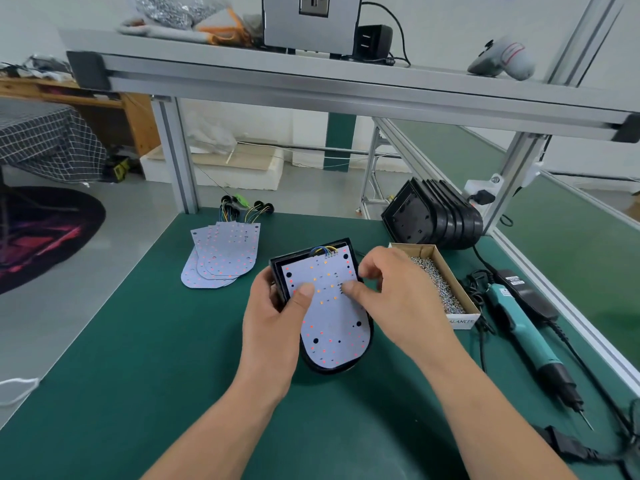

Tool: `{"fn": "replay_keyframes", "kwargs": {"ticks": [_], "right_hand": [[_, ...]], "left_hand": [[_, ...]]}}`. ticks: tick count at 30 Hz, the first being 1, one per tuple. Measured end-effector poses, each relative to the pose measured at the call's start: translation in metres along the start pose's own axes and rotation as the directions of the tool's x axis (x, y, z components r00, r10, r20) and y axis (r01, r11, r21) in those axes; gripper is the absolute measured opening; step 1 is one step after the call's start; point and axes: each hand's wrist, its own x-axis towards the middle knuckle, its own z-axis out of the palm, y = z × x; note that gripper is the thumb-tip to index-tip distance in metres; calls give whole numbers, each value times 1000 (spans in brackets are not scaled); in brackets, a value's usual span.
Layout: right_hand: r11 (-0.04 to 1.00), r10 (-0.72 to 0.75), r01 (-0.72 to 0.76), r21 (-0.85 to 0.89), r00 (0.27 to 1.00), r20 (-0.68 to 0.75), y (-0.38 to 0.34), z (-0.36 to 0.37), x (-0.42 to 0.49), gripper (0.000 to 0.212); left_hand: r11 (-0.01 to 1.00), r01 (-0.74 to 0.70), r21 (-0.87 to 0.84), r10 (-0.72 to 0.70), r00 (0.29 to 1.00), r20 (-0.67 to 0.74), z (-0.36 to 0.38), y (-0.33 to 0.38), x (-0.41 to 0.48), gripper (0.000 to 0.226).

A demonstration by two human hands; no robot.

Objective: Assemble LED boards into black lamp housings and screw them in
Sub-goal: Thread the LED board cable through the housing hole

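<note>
A white LED board (329,317) with red and orange dots lies inside a black lamp housing (278,271) in the middle of the green bench; its coloured wires bend at the far end. My left hand (273,320) grips the housing's left side, thumb pressing on the board. My right hand (391,289) holds the right edge, thumb on the board, fingers curled over the housing's side. A pile of loose LED boards (221,254) with wires lies to the far left. A row of empty black housings (433,216) leans at the far right.
A cardboard box of screws (440,282) sits just right of my right hand. A teal electric screwdriver (530,337) with its black cable lies along the right bench edge. Aluminium frame posts (176,154) and a shelf stand above the far edge.
</note>
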Motion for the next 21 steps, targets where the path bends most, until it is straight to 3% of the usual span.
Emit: {"fn": "replay_keyframes", "kwargs": {"ticks": [3,5,12,19,21], "right_hand": [[942,140,-177,285,979,146,2,-1,2,41],[871,136,-243,427,955,265,4,-1,5,33],[844,123,-263,467,943,309,7,3,4,35],[779,90,-277,563,937,336,2,6,1,39],[746,65,-251,617,950,307,-1,5,0,50]], "left_hand": [[999,4,-39,-4,1000,-2,-3,1,2,40],[998,20,-59,-18,999,34,-3,0,3,39],[994,49,-93,-38,992,119,-3,-1,4,36],[994,54,-91,-47,996,81,-4,3,6,33],[993,61,-102,-52,995,90,-5,5,7,34]]}}
